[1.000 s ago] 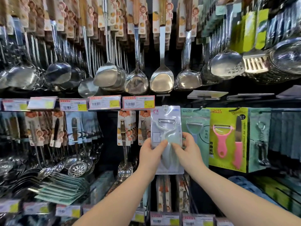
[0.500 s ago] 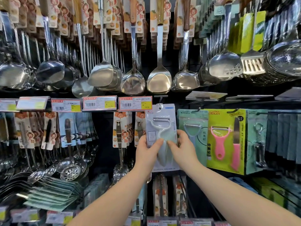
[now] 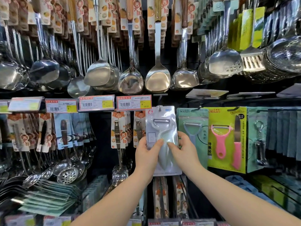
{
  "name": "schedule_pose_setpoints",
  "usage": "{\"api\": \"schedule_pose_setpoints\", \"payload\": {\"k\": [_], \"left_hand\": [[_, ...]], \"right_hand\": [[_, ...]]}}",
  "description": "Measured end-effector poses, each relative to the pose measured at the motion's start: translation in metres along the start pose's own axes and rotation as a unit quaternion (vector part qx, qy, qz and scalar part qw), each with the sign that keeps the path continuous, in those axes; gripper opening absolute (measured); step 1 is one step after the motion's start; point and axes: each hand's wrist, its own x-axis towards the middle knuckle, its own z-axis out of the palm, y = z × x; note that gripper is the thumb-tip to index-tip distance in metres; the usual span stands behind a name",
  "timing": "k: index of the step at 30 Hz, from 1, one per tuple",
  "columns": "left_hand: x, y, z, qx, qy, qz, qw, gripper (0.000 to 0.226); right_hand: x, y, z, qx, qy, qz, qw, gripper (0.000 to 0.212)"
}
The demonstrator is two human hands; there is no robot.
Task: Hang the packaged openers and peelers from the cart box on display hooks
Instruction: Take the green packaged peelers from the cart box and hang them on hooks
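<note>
The left hand (image 3: 147, 154) and the right hand (image 3: 185, 150) grip the packaged peeler (image 3: 161, 128) upright against the display. Each hand's fingers (image 3: 183, 137) wrap round one side edge, and both thumbs press on the clear blister front. The pack's top hole sits just below a price tag (image 3: 133, 102), with what looks like a hook tip (image 3: 160, 109) showing in it. The pack is just left of a green peeler pack (image 3: 193, 128) and beneath a row of hanging steel spatulas (image 3: 157, 79).
</note>
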Motion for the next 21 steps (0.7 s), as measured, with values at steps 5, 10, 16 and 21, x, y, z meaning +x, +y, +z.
{"api": "schedule_pose_setpoints", "payload": {"k": [5,10,16,21], "left_hand": [[0.018,0.001,-0.001,0.086,-0.001,-0.036,0.996,0.035],[0.035,-0.006,-0.001,0.139,0.002,-0.064,0.988,0.054],[0.040,-0.011,-0.004,0.232,-0.014,-0.054,0.971,0.073],[0.012,-0.017,0.000,0.412,0.008,0.107,0.905,0.070]], "right_hand": [[0.020,0.004,0.004,-0.043,-0.006,0.004,0.999,0.033],[0.036,0.010,0.008,-0.090,-0.025,0.030,0.995,0.034],[0.033,0.007,-0.003,-0.149,-0.058,0.017,0.987,0.049],[0.003,0.013,-0.036,-0.311,-0.058,-0.035,0.948,0.054]]}}
